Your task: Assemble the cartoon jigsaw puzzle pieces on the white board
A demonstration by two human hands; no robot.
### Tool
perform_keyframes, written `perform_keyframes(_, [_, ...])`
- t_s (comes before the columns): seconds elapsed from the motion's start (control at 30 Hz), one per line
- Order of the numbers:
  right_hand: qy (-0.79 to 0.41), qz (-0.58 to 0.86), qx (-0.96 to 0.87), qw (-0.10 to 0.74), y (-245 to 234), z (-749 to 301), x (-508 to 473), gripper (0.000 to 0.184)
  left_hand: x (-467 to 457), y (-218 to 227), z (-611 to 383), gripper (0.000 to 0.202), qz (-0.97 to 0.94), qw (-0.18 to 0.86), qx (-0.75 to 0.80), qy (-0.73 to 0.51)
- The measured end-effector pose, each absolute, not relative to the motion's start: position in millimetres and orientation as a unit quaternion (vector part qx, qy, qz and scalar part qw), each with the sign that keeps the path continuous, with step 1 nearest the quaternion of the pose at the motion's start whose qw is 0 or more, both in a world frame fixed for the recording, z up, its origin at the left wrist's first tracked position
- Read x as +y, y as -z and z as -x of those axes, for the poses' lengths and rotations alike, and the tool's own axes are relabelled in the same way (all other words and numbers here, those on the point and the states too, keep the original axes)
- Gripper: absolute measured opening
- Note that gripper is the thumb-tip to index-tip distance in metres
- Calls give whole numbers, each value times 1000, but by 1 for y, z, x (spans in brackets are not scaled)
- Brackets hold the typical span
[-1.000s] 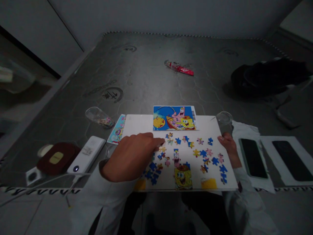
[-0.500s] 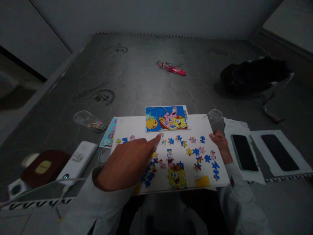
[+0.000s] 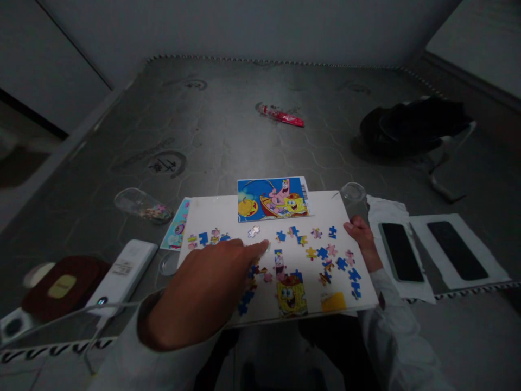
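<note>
gray mattress [image 3: 228, 125], hands apart, left hand [image 3: 203, 288] slid below pale jigsaw piece [image 3: 253, 231], right hand [image 3: 362, 239] on board [image 3: 211, 214]

Left hand [image 3: 201, 293] palm-down, fingers [image 3: 254, 248] extended; right hand [image 3: 361, 234] palm-down, fingers slightly curled.

1 left hand [image 3: 201, 296], 1 right hand [image 3: 362, 236], 1 white puzzle board [image 3: 211, 214] at centre, 2 black smartphones [image 3: 401, 252] at right, 1 white power bank [image 3: 122, 271] at lower left, 1 red tube [image 3: 280, 115] at upper centre.
</note>
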State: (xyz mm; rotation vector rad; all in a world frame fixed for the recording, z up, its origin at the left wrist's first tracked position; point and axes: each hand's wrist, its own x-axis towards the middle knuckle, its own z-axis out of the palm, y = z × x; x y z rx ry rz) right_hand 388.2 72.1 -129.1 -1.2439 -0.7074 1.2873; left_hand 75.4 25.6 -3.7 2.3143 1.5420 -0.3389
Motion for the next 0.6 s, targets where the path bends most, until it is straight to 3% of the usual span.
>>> perform_keyframes(0.1, [-557,526,-304,566,132,-392,71,15,26,0,-74,56,-810,171,551,107])
perform_keyframes(0.3, [-564,513,-315,565,138,-396,71,17,33,0,-90,75,-802,176,557,123])
perform_keyframes(0.6, [-568,496,-338,564,147,-400,71,19,25,-2,-95,73,-782,195,569,161])
